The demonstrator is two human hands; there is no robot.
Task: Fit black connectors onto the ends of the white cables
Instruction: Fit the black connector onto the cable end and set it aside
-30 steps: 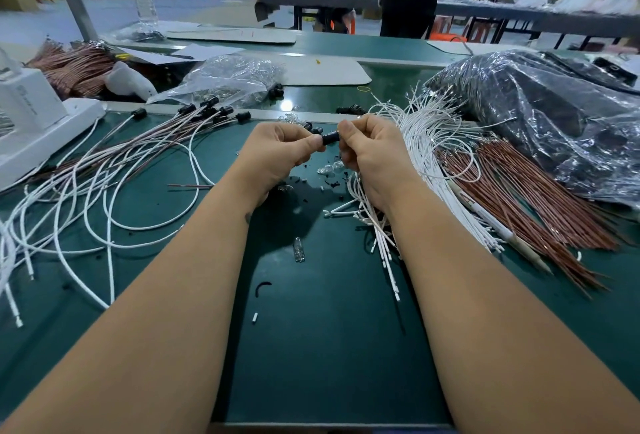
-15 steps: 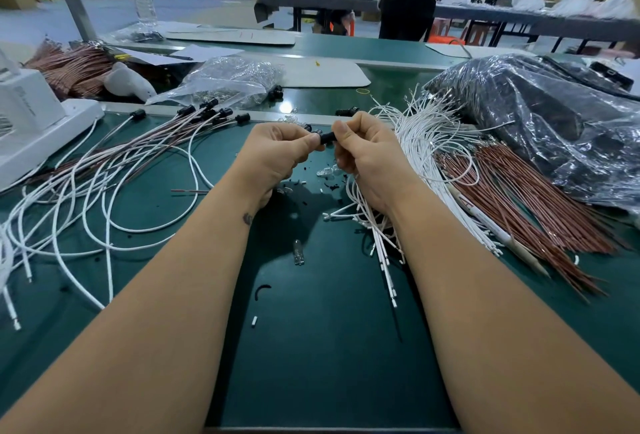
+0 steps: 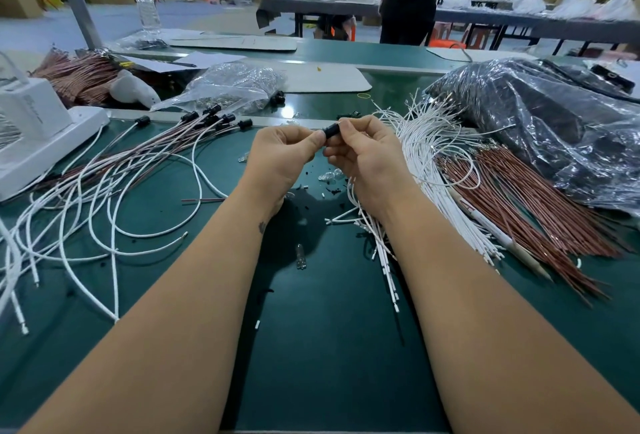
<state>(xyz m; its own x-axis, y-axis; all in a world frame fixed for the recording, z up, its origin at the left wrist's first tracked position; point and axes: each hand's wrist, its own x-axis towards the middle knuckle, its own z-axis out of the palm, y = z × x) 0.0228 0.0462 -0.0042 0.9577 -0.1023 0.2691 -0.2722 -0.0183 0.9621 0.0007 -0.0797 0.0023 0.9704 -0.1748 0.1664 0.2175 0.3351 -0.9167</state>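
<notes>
1. I see one black connector (image 3: 331, 129), a short cylinder, lying roughly level, up off the table.
2. Loose white cables (image 3: 420, 170) lie fanned in a bundle at right, bare ends toward me.
3. Finished cables (image 3: 114, 184) sprawl at left, black connectors (image 3: 211, 117) clustered at far ends.

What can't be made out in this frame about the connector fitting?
- Head view: whether a white cable end sits inside the black connector; the left hand and right hand cover both its ends.
- Each grip's fingertip contact: hidden by curled fingers.
- Clear bag contents: too small.
</notes>
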